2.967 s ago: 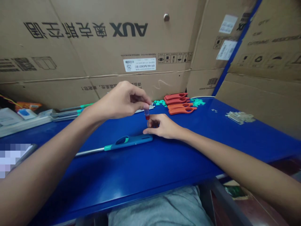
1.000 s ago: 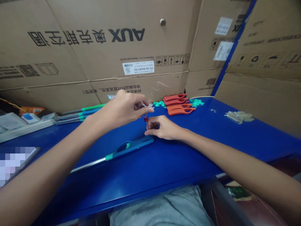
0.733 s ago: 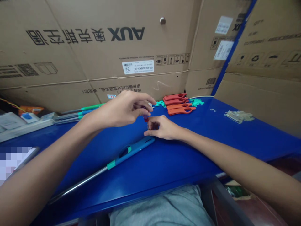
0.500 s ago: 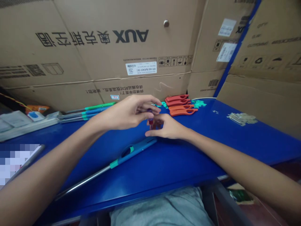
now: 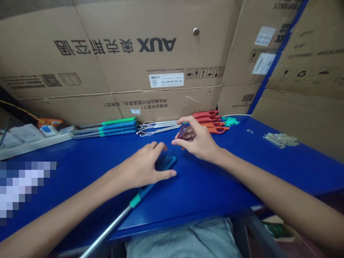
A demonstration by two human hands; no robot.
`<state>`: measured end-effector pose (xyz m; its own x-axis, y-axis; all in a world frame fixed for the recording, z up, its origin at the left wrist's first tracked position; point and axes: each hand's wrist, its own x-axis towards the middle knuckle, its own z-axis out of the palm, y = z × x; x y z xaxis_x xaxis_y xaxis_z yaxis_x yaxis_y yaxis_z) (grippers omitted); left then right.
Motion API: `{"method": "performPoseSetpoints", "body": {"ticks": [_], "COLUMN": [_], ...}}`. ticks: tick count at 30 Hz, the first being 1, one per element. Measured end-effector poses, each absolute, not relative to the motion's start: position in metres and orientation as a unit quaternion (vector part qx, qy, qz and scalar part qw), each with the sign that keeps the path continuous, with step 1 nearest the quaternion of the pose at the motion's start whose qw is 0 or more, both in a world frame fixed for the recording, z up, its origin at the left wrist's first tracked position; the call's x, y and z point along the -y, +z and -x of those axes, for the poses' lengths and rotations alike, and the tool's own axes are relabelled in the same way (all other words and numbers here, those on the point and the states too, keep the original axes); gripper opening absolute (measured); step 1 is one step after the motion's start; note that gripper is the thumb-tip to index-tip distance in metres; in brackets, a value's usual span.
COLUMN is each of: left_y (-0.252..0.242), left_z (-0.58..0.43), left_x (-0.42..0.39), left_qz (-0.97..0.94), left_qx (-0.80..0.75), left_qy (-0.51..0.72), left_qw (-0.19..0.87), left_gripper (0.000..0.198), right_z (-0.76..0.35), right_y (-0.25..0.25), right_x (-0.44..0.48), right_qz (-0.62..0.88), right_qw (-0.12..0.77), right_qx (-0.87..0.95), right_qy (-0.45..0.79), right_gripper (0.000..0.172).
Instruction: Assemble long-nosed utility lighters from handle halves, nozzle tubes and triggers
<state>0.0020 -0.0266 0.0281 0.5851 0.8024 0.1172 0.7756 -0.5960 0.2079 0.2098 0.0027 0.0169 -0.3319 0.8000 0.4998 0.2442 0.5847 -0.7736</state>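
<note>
My right hand (image 5: 200, 139) is closed around the translucent purple handle of a small screwdriver (image 5: 183, 131). Its thin shaft shows only faintly below the fingers. To the left, my left hand (image 5: 146, 165) reaches over a blue plastic handle (image 5: 170, 162), thumb stretched out on the near side and fingers apart on the far side. Part of that handle is hidden beneath the palm. A teal collar (image 5: 135, 200) joins it to a metal rod (image 5: 107, 233) that slants over the table's front edge.
Behind the hands lie several blue and green handles (image 5: 119, 126), thin metal rods (image 5: 163, 125) and red and orange handles (image 5: 215, 122). Teal pieces (image 5: 231, 122) and pale plastic pieces (image 5: 281, 139) sit at right. A power strip (image 5: 34, 141) is at left; cardboard (image 5: 129, 71) walls the back.
My left hand has left the screwdriver and come down over the blue handle, which now lies at a steeper angle. My right hand has lifted slightly, the screwdriver tilted in it.
</note>
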Motion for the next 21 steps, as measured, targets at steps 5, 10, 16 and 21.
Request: {"method": "performPoseSetpoints", "body": {"ticks": [5,10,16,21], "left_y": [0.016,0.011,0.003,0.001], "left_z": [0.005,0.006,0.005,0.006], "left_x": [0.014,-0.006,-0.008,-0.004], "left_qz": [-0.904,-0.917,-0.918,-0.915], "left_qx": [-0.412,-0.367,-0.356,-0.363], "left_qy": [0.058,0.104,0.14,0.147], "left_qw": [0.096,0.118,0.107,0.101], "left_gripper": [0.035,0.036,0.035,0.037], "right_z": [-0.206,-0.207,-0.204,-0.192], "right_y": [0.052,0.09,0.102,0.107], "right_x": [0.0,-0.01,-0.021,-0.026], "right_qz": [0.345,0.341,0.35,0.381], "right_qw": [0.355,0.215,0.141,0.113], "right_qx": [0.861,0.912,0.923,0.918], "right_qy": [0.115,0.078,0.073,0.02], "right_gripper": [0.011,0.005,0.009,0.031]}}
